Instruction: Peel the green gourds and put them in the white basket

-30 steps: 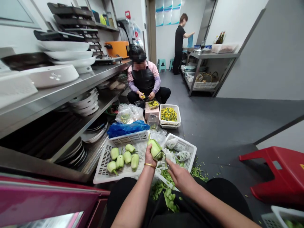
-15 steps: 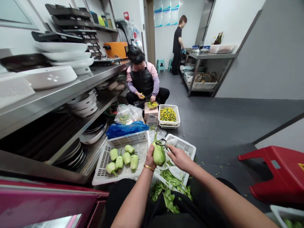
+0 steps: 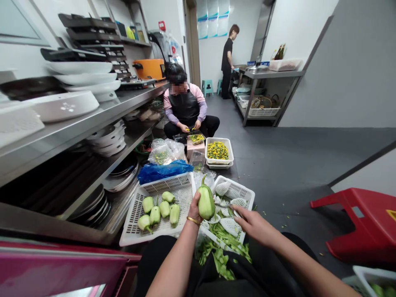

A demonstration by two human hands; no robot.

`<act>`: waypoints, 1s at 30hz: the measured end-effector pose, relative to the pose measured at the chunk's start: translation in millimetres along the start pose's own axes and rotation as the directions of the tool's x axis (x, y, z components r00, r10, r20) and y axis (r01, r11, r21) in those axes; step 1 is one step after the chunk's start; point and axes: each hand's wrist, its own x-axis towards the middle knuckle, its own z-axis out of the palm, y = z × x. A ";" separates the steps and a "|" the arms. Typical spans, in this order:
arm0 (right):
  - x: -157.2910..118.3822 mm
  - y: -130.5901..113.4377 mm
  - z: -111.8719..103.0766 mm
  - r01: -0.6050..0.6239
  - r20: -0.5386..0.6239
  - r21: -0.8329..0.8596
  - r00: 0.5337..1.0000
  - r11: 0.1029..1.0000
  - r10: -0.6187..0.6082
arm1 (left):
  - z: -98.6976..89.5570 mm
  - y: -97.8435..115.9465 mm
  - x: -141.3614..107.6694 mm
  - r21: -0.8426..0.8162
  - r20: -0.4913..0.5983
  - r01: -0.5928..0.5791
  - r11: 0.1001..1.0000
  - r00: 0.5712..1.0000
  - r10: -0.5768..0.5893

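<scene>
My left hand is wrapped round a pale green vegetable, held upright with its stem on top. Off to the right of it, my right hand grips a peeler, which is mostly hidden and apart from the vegetable. Several peeled green vegetables lie in a white basket at the left. Beneath my hands, green peelings and white foam nets fill a second white basket, with some peelings spilling over its near edge.
A person squats ahead, handling yellow flowers beside a white basket of them. A steel shelf with dishes runs along the left. A red stool stands at the right. Another person is at the back by a steel table.
My right hand with the peeler has moved right and down, away from the vegetable. The squatting person's hands have come closer together.
</scene>
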 end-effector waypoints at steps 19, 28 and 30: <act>-30.3 6.6 46.0 -0.028 0.183 0.115 0.983 0.993 0.006 | -12.4 0.8 5.2 -0.046 -0.063 -0.127 0.991 0.990 0.124; -14.8 18.8 19.6 -0.019 0.011 0.091 1.000 0.996 0.018 | -21.9 -12.3 5.4 -0.057 -0.041 0.162 0.985 0.986 -0.164; 3.8 9.0 14.2 0.011 -0.040 0.081 0.999 0.997 -0.007 | -17.4 -13.0 -0.7 0.003 0.038 0.139 0.990 0.990 -0.139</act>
